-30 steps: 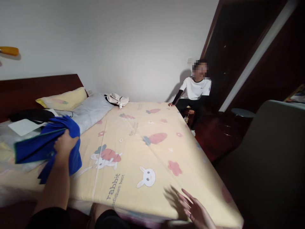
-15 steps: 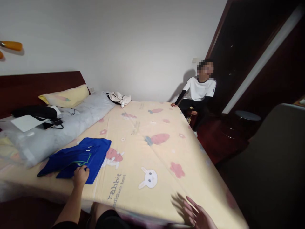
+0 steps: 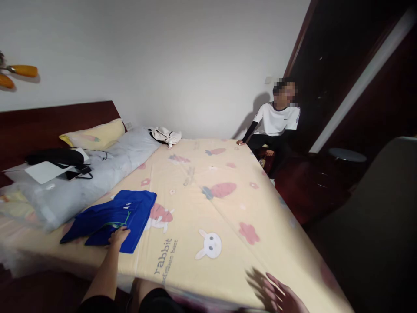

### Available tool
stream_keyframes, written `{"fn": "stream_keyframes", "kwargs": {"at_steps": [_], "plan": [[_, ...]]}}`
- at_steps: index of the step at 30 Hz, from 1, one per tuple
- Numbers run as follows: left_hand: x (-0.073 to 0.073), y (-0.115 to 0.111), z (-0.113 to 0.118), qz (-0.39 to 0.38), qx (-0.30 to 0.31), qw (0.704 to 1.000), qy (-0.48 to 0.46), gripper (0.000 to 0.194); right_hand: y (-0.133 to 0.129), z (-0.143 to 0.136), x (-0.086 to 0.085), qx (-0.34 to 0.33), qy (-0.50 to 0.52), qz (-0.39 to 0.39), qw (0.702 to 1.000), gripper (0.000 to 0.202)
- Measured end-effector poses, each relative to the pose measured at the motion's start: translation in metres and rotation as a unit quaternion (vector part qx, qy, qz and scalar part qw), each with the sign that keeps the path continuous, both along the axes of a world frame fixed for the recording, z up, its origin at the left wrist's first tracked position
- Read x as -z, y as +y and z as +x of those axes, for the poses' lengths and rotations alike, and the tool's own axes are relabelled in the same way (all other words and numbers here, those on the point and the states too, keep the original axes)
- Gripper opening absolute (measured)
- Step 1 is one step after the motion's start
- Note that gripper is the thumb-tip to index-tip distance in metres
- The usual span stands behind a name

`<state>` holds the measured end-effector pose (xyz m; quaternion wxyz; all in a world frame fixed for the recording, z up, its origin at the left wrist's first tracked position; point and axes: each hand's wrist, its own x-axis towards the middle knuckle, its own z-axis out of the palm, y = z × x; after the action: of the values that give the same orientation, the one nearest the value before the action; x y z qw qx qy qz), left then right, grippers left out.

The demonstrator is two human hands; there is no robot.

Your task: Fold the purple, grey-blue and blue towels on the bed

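Blue shorts [image 3: 140, 217] with a green drawstring [image 3: 125, 219] lie spread and partly folded on the near left of the bed. My left hand [image 3: 119, 235] rests on them just below the drawstring, its fingers curled in on the cloth. What exactly sits between thumb and fingers is partly hidden. Over the near edge of the bed, at the bottom of the view, my right hand [image 3: 283, 295] is held with its fingers stretched and apart. Nothing is in it, and its shadow falls on the sheet.
The bed [image 3: 202, 217] has a yellow sheet printed with carrots and rabbits. A grey quilt [image 3: 107, 174], yellow pillow [image 3: 100, 134], white laptop-like slab [image 3: 47, 172], black bag [image 3: 54, 157] and pale bag [image 3: 166, 135] lie on it. A person [image 3: 276, 119] sits beyond the far right corner, near a round stool [image 3: 347, 154].
The whole view has shifted slightly, so things appear a little further right. My left hand stays on the shorts and my right hand stays spread over the bed's edge.
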<state>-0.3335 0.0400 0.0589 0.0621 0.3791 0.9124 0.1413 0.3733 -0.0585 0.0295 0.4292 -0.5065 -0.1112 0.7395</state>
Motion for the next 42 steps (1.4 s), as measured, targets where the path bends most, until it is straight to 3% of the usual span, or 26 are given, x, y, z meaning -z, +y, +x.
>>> {"fn": "stream_keyframes", "kwargs": {"at_steps": [4,7,9,14,22,26,30,33,38,40,42], "plan": [[0.020,-0.017,0.047,-0.023,0.018,0.999,0.045,0.053,0.000,0.000,0.004,-0.004,0.006,-0.019,1.000,0.048],[0.029,-0.033,0.068,-0.019,0.057,0.996,0.061,0.049,0.000,0.000,0.006,0.001,0.005,-0.025,1.000,0.049],[0.028,-0.039,0.066,-0.013,0.077,0.995,0.060,0.046,0.000,0.000,0.008,0.009,0.002,-0.027,1.000,0.049],[0.013,-0.036,0.034,0.001,0.096,0.995,0.013,0.034,-0.001,0.001,0.012,0.017,0.010,-0.026,0.999,0.048],[-0.011,-0.031,0.027,0.058,-0.004,0.998,-0.019,0.030,-0.002,-0.002,0.015,0.017,0.027,-0.011,0.999,0.044],[-0.038,-0.018,0.028,0.117,-0.041,0.992,-0.013,0.032,0.000,0.001,0.018,0.026,0.011,-0.016,0.999,0.045],[-0.075,-0.004,0.027,0.183,-0.056,0.982,-0.010,0.035,0.001,0.004,0.022,0.034,0.013,-0.015,0.999,0.045],[-0.112,0.006,0.025,0.234,-0.066,0.970,-0.011,0.035,0.000,0.004,0.020,0.034,0.027,-0.019,0.999,0.044],[-0.188,0.026,0.030,0.350,-0.078,0.934,-0.009,0.037,0.000,0.006,0.015,0.039,0.035,-0.022,0.998,0.042],[-0.215,0.036,0.045,0.394,-0.056,0.917,-0.023,0.037,0.002,0.003,0.014,0.031,0.030,-0.021,0.999,0.042],[-0.231,0.045,0.074,0.428,-0.002,0.901,-0.065,0.036,0.005,-0.007,0.011,0.020,0.038,-0.015,0.999,0.040]]}}
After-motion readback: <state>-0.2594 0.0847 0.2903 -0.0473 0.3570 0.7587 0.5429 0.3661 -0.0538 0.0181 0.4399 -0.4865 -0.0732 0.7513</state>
